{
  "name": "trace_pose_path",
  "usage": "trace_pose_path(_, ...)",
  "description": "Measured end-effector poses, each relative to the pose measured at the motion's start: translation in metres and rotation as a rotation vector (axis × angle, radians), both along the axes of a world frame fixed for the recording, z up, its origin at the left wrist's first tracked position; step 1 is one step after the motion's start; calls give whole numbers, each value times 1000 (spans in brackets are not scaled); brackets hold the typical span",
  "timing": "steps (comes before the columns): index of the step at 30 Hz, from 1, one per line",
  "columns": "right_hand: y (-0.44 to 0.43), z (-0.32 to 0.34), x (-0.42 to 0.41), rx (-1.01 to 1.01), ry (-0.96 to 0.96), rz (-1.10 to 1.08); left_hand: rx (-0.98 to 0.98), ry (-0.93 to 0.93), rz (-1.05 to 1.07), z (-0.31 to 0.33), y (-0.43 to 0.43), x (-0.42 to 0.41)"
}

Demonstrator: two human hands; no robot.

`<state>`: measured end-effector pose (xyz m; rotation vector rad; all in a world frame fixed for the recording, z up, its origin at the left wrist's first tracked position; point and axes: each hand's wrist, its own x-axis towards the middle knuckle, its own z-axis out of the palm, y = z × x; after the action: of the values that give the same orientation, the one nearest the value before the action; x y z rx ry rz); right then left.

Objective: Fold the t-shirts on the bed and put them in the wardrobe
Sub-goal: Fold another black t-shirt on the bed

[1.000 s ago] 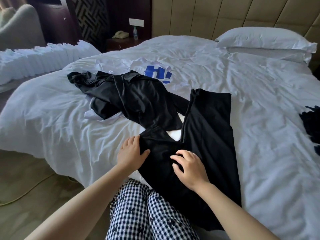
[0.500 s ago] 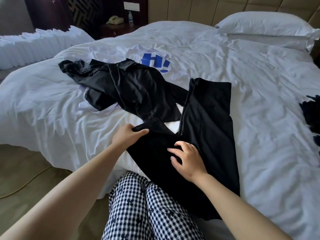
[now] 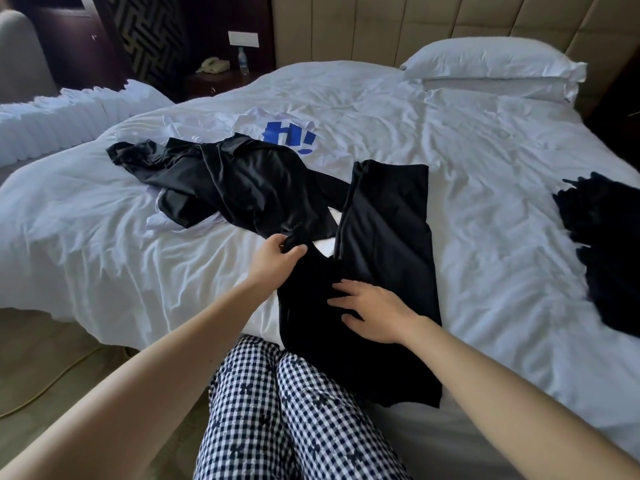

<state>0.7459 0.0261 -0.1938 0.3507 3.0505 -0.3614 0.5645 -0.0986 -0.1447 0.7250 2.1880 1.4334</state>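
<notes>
Left hand [image 3: 277, 259], flat a second earlier, pinched up an edge of the shirt [image 3: 384, 230] that lay under the flat, pressing right hand [image 3: 374, 313] on the bed [image 3: 485, 168]; a fold was probably starting.

Near centre, a black t-shirt [image 3: 384, 237] lies on the white bed [image 3: 485, 168]. To its left, a second black t-shirt [image 3: 242, 181], faintly glossy, lies over a white t-shirt [image 3: 256, 124] printed with a bold blue mark [image 3: 287, 135]. A dark, near-black garment heap [image 3: 602, 244] sits at the right edge. White pillows [image 3: 491, 64] lie far right against a beige padded headboard [image 3: 415, 26]. Far left, a dark brown nightstand [image 3: 214, 81] carries a cream telephone [image 3: 212, 65], beside a dark wall panel [image 3: 152, 32] with a maze-like pattern. Nearest, trousers [image 3: 294, 410] show a navy-and-white gingham check. The floor [image 3: 41, 341], near left, is olive-tan.
</notes>
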Motion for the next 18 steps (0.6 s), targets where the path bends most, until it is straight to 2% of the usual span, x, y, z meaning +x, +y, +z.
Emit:
trace_pose_path(7, 16, -2, 95, 47, 184, -155, -23, 79, -140, 8, 30, 69)
trace_pose_path(13, 5, -12, 150, 11, 277, -290, -167, 221, -273, -6, 63, 117)
trace_pose_path(14, 3, -15, 154, 3, 287, -299, -194, 203, -311, -10, 66, 124)
trace_pose_path(18, -3, -19, 161, -65, 367, -368, -178, -117, -540, -12, 56, 147)
